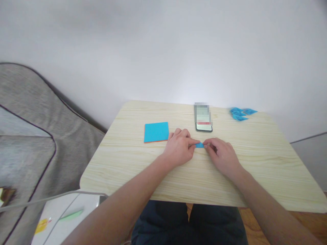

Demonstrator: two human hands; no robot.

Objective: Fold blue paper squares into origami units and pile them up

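A small folded piece of blue paper (199, 145) lies on the table between my hands, partly hidden by fingertips. My left hand (179, 147) grips its left end, index finger along the top edge and thumb below. At its right end, the thumb and fingertips of my right hand (222, 153) pinch the paper. Left of my left hand lies a stack of blue paper sheets (156, 132) with an orange edge showing underneath.
Beyond my hands a phone (203, 117) lies face up, its screen blurred. Several folded blue paper pieces (238, 114) sit at the back right. The wooden table (122, 163) meets a white wall (163, 51). Grey upholstery (68, 149) stands at the left, with a cable (51, 196) before it.
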